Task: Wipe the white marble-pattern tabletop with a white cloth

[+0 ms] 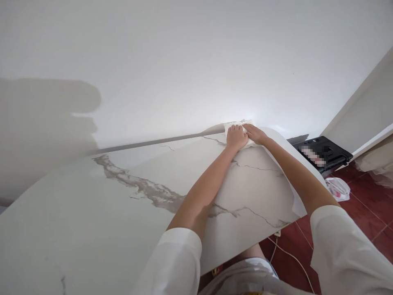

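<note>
A folded white cloth (252, 143) lies at the far edge of the marble-patterned table (147, 172), close against the wall. My left hand (237, 138) is on top of it, fingers bent over the cloth and pressing it down. From the right, my right hand (254, 134) holds the cloth's other side, its fingers pointing left and close together. Both arms reach forward over the white tabletop with its grey-brown veins. The underside of the cloth and parts of my fingertips are hidden.
A white wall (184, 61) runs behind the table, with a narrow dark gap at its edge. Right of the table are a black case (330, 151) and a white plastic bag (339, 188) on the red tiled floor (365, 200). A white cable (294, 259) trails below.
</note>
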### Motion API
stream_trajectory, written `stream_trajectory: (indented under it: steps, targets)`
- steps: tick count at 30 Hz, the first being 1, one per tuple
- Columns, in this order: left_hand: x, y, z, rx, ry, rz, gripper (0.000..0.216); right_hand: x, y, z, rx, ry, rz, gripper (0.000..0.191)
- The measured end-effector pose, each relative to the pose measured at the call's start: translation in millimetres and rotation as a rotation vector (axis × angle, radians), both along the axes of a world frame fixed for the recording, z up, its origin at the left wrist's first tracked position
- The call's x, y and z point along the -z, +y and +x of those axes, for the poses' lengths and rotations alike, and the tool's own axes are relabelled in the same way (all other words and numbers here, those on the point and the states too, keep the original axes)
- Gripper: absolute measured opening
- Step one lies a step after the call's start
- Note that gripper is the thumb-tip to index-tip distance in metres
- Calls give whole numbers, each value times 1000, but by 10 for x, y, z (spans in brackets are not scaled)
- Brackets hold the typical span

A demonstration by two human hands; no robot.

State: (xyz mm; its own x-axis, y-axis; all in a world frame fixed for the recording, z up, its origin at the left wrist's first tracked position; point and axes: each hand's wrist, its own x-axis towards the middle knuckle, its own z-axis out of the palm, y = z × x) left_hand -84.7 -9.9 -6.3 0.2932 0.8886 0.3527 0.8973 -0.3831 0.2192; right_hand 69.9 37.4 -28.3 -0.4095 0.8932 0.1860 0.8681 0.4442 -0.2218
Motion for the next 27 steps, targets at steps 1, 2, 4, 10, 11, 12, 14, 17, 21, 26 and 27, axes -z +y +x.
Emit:
stream_trajectory:
  steps: [1,2,4,10,11,12,14,17,21,26,27]
  targets:
    - [6,-50,-1,5,3,0,42,-3,-57,3,9,-22,-11,60]
    - [12,-106,0,14,8,1,44,-5,-122,10,14,-37,-20,61]
    - [22,-242,1,48,28,6,49,-3,-277,33,6,-46,-25,61]
    - [11,-799,8,134,94,-32,56,19,-879,133,-35,-15,-33,62]
    - [3,-898,10,134,94,-41,56,21,-979,147,-38,-13,-35,62]
    - [-6,-993,13,135,90,-46,55,23,-1076,161,-43,-11,-35,62]
    - [-23,-1172,14,140,79,-45,54,27,-1260,183,-60,-5,-29,62]
    - [-41,-1425,8,161,72,-46,51,35,-1532,199,-82,10,-5,63]
    - [-55,-1776,-14,174,68,-53,52,43,-1930,178,-82,19,30,64]
    - [-54,-2224,-78,182,82,-56,55,40,-2423,91,-115,5,74,62]
    - [-48,-2304,-96,179,86,-51,55,38,-2507,71,-122,0,76,62]
